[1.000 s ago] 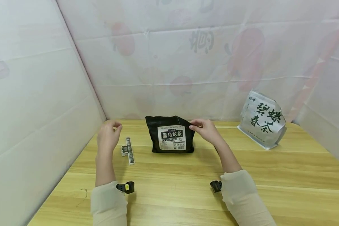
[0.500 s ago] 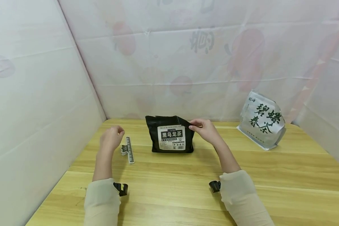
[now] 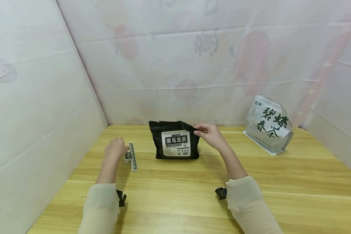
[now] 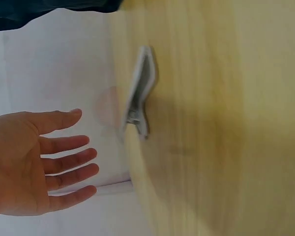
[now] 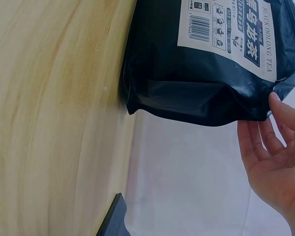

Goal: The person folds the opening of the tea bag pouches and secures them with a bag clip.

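A black oolong tea bag [image 3: 175, 143] stands upright on the table with its label facing me. My right hand [image 3: 211, 136] pinches its top right corner; in the right wrist view thumb and fingers lie on either side of the dark film [image 5: 187, 93]. To the left, a clip [image 3: 132, 158] with a piano-key pattern lies on the wooden table. My left hand [image 3: 115, 149] is just beside the clip's upper end. The left wrist view shows that hand [image 4: 24, 164] with thumb and fingers extended and nothing between them, apart from the clip [image 4: 140, 93].
A white tea bag [image 3: 269, 125] with green characters leans at the back right of the table [image 3: 175, 198]. Pale printed cloth [image 3: 152, 74] hangs behind and at both sides. In the right wrist view a dark, partly seen object [image 5: 115, 219] shows at the bottom edge.
My left hand has come down and slightly right, closer to the clip. The right hand keeps its pinch on the black tea bag.
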Action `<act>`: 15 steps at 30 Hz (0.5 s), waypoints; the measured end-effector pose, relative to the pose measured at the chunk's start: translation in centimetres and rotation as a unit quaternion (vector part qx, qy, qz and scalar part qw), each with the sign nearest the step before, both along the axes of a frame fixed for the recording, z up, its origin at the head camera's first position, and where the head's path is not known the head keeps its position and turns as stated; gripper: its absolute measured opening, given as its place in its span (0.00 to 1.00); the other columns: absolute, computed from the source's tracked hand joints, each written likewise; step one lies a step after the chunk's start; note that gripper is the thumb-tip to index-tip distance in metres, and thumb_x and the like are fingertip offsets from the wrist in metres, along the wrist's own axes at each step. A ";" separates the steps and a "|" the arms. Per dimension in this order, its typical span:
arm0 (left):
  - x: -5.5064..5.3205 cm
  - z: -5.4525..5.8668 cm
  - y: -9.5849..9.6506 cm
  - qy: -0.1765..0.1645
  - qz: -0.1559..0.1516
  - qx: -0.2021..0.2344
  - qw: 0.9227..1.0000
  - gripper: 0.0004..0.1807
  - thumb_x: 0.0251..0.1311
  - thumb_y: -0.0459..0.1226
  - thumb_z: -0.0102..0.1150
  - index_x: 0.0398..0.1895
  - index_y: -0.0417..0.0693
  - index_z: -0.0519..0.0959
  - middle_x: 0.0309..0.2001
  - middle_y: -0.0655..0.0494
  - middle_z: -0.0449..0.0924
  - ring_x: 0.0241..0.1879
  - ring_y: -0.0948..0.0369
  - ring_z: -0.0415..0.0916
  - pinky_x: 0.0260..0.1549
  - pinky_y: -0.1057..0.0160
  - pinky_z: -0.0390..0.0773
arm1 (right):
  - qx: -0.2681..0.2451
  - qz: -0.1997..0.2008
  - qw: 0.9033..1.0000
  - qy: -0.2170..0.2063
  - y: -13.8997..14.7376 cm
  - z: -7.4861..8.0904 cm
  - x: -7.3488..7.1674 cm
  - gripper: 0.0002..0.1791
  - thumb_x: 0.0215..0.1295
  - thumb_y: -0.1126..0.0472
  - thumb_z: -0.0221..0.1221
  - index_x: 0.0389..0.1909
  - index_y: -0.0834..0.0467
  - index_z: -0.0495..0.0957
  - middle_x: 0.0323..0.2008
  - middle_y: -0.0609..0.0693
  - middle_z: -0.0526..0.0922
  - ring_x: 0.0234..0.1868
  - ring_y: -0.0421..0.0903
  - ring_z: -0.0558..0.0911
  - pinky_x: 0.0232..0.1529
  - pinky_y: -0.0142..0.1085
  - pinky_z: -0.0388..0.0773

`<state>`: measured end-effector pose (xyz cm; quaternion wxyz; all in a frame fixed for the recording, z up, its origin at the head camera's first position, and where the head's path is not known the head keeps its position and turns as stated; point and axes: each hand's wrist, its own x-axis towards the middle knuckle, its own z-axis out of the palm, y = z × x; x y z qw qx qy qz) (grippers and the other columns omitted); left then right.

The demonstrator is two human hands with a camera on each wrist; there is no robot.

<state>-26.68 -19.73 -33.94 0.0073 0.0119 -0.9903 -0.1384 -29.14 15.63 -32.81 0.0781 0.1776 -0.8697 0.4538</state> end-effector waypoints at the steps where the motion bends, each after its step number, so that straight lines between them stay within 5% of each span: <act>1: 0.0 0.0 0.0 -0.009 0.004 -0.003 1.000 0.22 0.61 0.38 0.55 0.49 0.25 0.69 0.45 0.31 0.71 0.45 0.40 0.69 0.37 0.46 0.74 | 0.001 0.000 1.000 0.000 0.0 0.0 0.0 0.13 0.63 0.61 0.58 0.46 0.63 0.79 0.45 0.56 0.80 0.46 0.53 0.76 0.42 0.45 0.74; 8: -0.1 -0.4 0.0 -0.068 0.023 -0.003 0.997 0.32 0.60 0.41 0.57 0.54 0.21 0.62 0.46 0.29 0.70 0.43 0.40 0.71 0.41 0.46 0.72 | 0.000 -0.002 1.000 -0.004 0.0 -0.1 -0.1 0.13 0.63 0.61 0.58 0.46 0.63 0.79 0.44 0.56 0.80 0.45 0.53 0.76 0.40 0.44 0.75; 15: -0.3 -0.7 -0.3 -0.106 0.012 -0.011 0.994 0.19 0.61 0.43 0.56 0.36 0.30 0.77 0.28 0.47 0.73 0.25 0.55 0.67 0.26 0.59 0.68 | -0.001 -0.005 1.000 -0.013 0.0 -0.1 -0.1 0.13 0.63 0.60 0.58 0.47 0.62 0.79 0.45 0.55 0.80 0.45 0.52 0.76 0.40 0.43 0.75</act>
